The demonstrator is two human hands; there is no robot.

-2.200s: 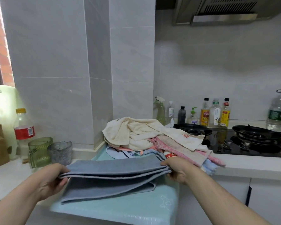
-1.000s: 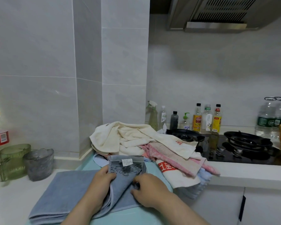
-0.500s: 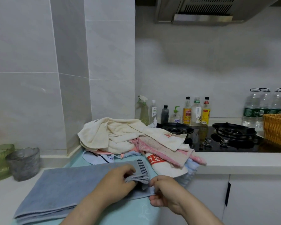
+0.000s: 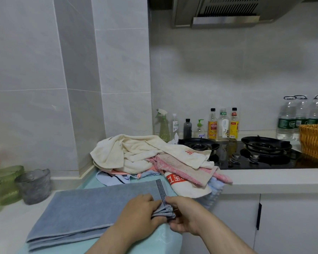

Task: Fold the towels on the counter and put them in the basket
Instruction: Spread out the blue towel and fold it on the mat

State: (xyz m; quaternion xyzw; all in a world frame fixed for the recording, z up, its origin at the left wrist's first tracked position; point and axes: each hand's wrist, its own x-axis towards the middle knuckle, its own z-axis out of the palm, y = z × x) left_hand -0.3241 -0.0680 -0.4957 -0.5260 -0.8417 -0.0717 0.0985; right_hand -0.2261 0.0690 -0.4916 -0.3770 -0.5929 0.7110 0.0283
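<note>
Setting: home kitchen, domestic scale.

Evidence:
- Black glass gas hob (image 4: 273, 163) with 2 burners, set into the counter (image 4: 264, 178) at 2 o'clock.
- Steel range hood (image 4: 226, 13) on the wall above it, 1 o'clock.
- Pale grey tiled wall (image 4: 228, 70) behind, with a tiled column at 11 o'clock.
- 3 condiment bottles (image 4: 222, 125) against the wall behind the hob; a spray bottle (image 4: 163, 125) and a soap pump (image 4: 200, 130) to their left.
- 3 large water bottles (image 4: 299, 116) at 3 o'clock, a wicker basket (image 4: 315, 142) just in front of them.
- White cabinet doors (image 4: 292, 226) under the counter, 4 o'clock.
- 2 glass cups (image 4: 34, 186) at 9 o'clock.
- Pile of towels (image 4: 140, 153) on the counter, 12 o'clock: household laundry.
</note>
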